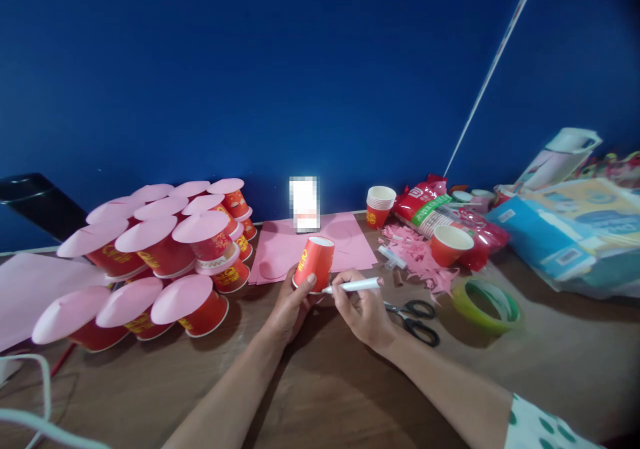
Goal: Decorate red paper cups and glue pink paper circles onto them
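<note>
Clasping a tapered, yellow-lettered red paper cup (315, 262) above the brown wooden surface (325, 389), the left hand (287, 306) has its grip closed, while the right hand (365, 312) pinches a slim white marker (359, 285) beside it.

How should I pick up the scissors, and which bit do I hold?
Probably best by the black handle loops, coming from the right. The scissors lie flat, with their loops spread apart on the right side, while the blades point left toward the right hand, which partly hides them.
</note>
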Tool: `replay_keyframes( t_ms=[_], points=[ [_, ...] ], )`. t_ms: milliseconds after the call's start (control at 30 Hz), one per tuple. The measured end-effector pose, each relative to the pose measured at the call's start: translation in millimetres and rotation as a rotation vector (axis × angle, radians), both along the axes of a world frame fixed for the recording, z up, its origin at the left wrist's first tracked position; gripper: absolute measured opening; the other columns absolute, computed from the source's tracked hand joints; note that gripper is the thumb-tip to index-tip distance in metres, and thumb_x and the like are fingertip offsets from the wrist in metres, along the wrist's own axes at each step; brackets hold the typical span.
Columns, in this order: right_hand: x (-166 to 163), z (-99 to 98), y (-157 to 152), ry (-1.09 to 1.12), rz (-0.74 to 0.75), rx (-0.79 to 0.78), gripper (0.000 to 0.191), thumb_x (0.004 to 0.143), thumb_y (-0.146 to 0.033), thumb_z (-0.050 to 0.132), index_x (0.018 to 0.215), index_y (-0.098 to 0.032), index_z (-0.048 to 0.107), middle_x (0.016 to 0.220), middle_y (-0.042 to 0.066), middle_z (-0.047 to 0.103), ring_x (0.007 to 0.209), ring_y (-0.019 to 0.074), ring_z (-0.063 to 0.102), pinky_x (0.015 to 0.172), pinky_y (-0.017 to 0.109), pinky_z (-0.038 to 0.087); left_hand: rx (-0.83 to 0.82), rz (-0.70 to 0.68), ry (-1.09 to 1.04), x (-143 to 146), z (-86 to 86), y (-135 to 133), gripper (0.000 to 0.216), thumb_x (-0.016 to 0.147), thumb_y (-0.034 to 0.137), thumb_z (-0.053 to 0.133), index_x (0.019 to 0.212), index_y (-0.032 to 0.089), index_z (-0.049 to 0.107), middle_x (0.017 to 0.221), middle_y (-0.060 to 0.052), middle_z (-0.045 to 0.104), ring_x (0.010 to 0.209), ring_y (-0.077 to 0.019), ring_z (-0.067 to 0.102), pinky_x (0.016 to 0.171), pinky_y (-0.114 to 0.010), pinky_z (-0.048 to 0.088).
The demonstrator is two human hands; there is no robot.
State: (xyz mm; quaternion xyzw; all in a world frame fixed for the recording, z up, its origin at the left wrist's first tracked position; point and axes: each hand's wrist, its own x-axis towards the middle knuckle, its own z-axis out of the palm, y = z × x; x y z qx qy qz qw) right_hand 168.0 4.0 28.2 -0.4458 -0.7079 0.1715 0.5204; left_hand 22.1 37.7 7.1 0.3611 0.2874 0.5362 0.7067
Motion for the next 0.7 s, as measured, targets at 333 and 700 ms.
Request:
replay_keyframes(
  t_ms=[333,700],
  points=[
    [0.0,2.5,-0.9,-0.024,-0.005,0.036,0.017,0.091,-0.022,0.047,0.078,-0.018,0.056,0.068,0.000,0.062,0.059,0.0117,0.058,0.065,0.023,0.045,0.010,0.000,-0.034,0.7,-1.6,-0.1,0.041,0.076,0.028,0.071,0.111,0.018,0.054,0.091,-0.005,0.066,0.079,-0.0167,0.064,0.074,-0.030,0.051],
    [-0.4,0.7,0.1,-0.017,0.001,0.043,0.015,0.091,-0.021,0.047,0.079,-0.019,0.056,0.070,0.001,0.063,0.062,0.0126,0.060,0.065,0.023,0.046,0.016,0.019,-0.022,0.3,-2.5,1.1,0.038,0.074,0.029,0.073,0.105,0.016,0.057,0.089,-0.006,0.067,0.078,-0.0177,0.065,0.073,-0.030,0.050]
  ],
)
